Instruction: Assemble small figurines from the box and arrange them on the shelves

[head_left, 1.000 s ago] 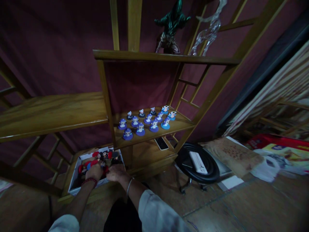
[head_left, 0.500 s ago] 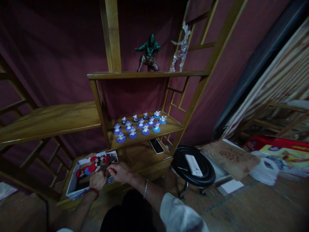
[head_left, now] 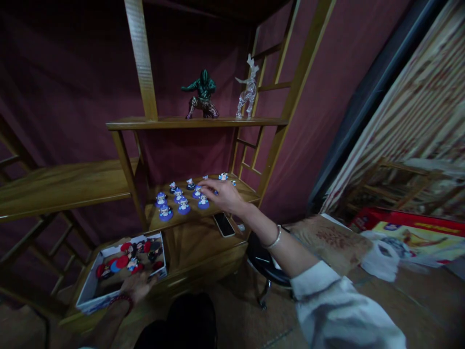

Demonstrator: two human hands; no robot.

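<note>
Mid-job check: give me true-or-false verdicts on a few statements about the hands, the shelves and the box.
1. The right hand is at the purple-based figurines. True.
2. The left hand is at those same figurines. False: the left hand is at the near side of the white box.
3. The smartphone lies on the level below the purple-based figurines. True.
4. The clear deer figurine is left of the green-topped crouching figure. False: in the view, the clear deer figurine is right of the green-topped crouching figure.
5. Red figurines are inside the white box. True.
</note>
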